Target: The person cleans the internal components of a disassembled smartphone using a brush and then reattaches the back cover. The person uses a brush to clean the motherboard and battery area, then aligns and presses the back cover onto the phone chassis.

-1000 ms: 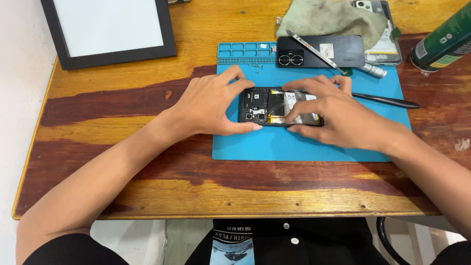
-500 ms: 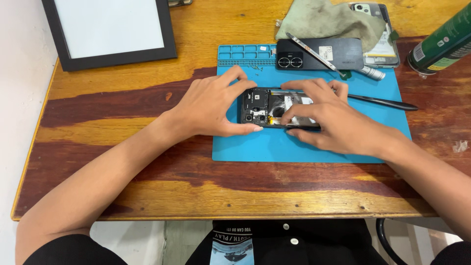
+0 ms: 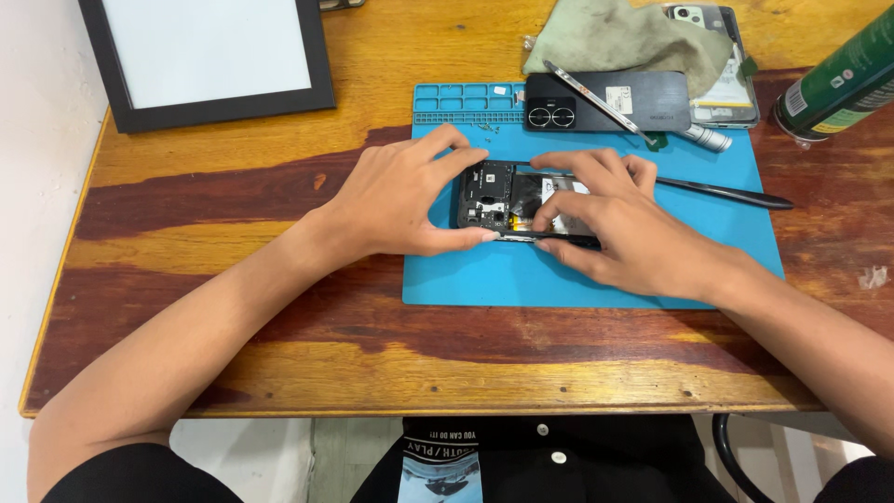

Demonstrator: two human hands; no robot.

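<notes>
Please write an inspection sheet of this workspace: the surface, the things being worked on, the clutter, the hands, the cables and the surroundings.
Surface: wooden table, streaked brown and yellow; a blue mat lies on its far right part.
Job's things: opened phone on the mat, inner parts showing.
Clutter: black back cover with a thin metal tool across it, black pen-like tool, grey-green cloth, second phone partly under the cloth, green can, small screws near the mat's tray.
Hands: left hand grips the phone's left end; right hand rests over its right part, fingers on the inside.
Cables: nothing seen.
Surroundings: black picture frame at far left, white wall beside the table.
</notes>
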